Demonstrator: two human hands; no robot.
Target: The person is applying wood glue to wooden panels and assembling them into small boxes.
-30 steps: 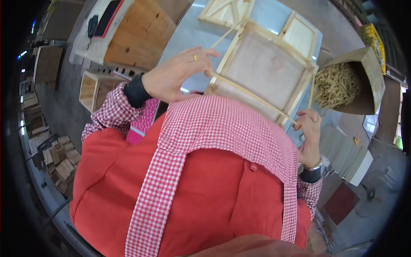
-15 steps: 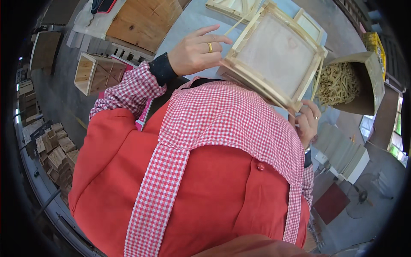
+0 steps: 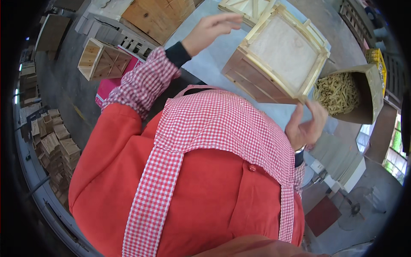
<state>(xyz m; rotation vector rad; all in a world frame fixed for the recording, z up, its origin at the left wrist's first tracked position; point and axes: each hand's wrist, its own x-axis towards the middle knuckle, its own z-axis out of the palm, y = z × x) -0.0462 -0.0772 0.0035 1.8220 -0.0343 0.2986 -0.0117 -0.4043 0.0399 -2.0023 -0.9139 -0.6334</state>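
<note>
Pale worktable (image 3: 205, 64) under it all, wooden crate (image 3: 278, 55) tipped up near the far edge w/ only the right hand (image 3: 306, 124) at its lower corner, fingers spread, left hand (image 3: 212, 30) lifted off & loose, so it could topple or slide onto the cardboard box of wood strips (image 3: 355, 92).

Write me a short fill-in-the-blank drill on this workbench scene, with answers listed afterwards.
1. The wooden crate is tilted up on the ____ table.
2. The right hand touches the crate's lower ____.
3. The left hand hangs open, ____ from the crate.
4. The cardboard box holds pale wood ____.

Answers: pale blue; corner; apart; shavings
</note>
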